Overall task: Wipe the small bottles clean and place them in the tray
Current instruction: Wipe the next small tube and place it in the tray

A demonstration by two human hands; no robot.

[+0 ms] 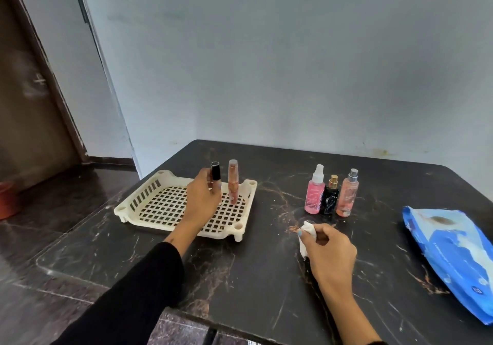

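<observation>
The left hand point(202, 198) is holding a black-capped bottle point(215, 171) upright over the tray point(170, 182), its grip closed round the lower body so that only the cap is showing above the fingers; held this way, the bottle is probably being lowered to stand on the lattice floor. Just beside that grip, on its right, a pink tube point(233, 182) is already standing upright in the tray, which suggests the hand is setting its bottle down next to it to keep cleaned items grouped. The left forearm, in a black sleeve, is reaching forward with the wrist slightly bent and the back of the hand facing the camera. The right hand point(326, 248) is resting low over the worktop point(240, 264), well apart from the tray, its fingers curling round a crumpled white wipe point(306, 234), likely being kept ready for the next bottle. Beyond this grip, three bottles are waiting in a tight row, still to be wiped: a pink spray point(314, 192), a black bottle point(330, 198) and a peach spray point(347, 195). Further right of it, a blue wipe pack point(453, 259) is lying flat.
</observation>
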